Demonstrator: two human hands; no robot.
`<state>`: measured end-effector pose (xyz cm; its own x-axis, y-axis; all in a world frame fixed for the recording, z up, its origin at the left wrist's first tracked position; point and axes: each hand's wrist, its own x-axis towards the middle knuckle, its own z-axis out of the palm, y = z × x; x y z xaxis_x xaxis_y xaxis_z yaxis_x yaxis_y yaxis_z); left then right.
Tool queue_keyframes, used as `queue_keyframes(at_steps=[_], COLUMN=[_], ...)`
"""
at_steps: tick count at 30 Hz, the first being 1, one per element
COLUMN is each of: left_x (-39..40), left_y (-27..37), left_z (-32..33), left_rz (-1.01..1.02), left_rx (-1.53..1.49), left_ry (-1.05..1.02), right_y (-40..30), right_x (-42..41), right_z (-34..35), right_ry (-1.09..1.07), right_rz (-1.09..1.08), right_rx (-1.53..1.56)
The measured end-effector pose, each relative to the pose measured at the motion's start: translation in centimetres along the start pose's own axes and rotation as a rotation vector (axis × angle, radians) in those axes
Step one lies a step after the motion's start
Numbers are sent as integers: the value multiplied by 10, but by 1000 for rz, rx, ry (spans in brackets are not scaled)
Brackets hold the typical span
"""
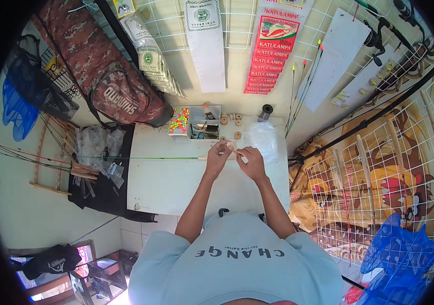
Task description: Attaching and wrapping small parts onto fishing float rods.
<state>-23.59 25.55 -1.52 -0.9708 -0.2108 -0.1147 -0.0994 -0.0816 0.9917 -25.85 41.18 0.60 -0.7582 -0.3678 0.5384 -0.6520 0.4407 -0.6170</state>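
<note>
My left hand (218, 154) pinches a small round wooden spool (231, 145) above the white table. Close on its right, the fingertips of my right hand (251, 158) are pinched together near the spool's edge; whether they hold a thread or other small part is too small to tell. Beneath my hands lies a thin green rod (163, 158) with a pale handle (202, 158), reaching out over the table's left edge. More wooden spools (237, 135) lie just beyond my fingers, beside a clear plastic bag (262, 139).
A white divided box (180, 132) with bright beads, a bottle and small tools stands at the table's (156, 190) back. A dark line spool (266, 111) stands at the back right. Plastic bags (100, 143) lie at left. A white wire grid (377, 171) rises at right.
</note>
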Motion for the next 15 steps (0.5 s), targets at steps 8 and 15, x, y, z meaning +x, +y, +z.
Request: queue_keyframes(at_steps=[8, 15], left_x=[-3, -4], left_y=[20, 1], left_z=[4, -11], left_rz=[94, 236], left_rx=[295, 473], left_ry=[228, 71], right_y=[-6, 0], right_x=[4, 11], right_z=[-7, -11], right_ry=[-12, 107], right_rz=[2, 112], right_rx=[54, 96])
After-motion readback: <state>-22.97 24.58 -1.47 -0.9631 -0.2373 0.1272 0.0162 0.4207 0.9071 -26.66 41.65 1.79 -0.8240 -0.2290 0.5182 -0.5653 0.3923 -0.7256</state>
